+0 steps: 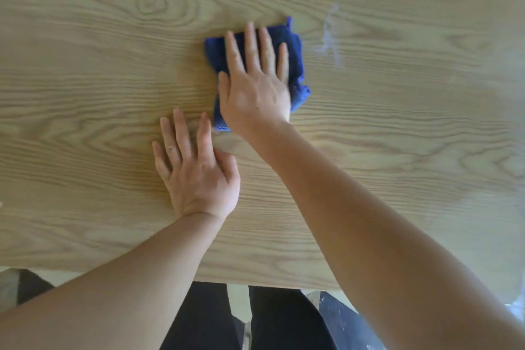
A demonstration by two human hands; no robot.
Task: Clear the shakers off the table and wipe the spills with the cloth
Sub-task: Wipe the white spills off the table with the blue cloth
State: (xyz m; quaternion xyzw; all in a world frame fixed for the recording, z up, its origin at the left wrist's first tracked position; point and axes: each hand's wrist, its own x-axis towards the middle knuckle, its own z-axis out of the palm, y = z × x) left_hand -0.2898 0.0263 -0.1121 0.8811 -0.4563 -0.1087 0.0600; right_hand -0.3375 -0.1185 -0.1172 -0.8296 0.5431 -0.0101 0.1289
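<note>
Right hand (pixel 255 88), fingers flat, presses blue cloth (pixel 295 45) at frame centre; white spill streak (pixel 329 34) lies just right, running top-to-bottom. Left hand (pixel 196 167) flat on table (pixel 85 65).

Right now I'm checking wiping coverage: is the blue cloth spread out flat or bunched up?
Bunched. The blue cloth lies crumpled in folds under the flat right hand, its edges uneven on the table.

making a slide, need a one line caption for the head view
Right hand presses a blue cloth flat on the wooden table, left hand braced beside it, white spill just right.
</note>
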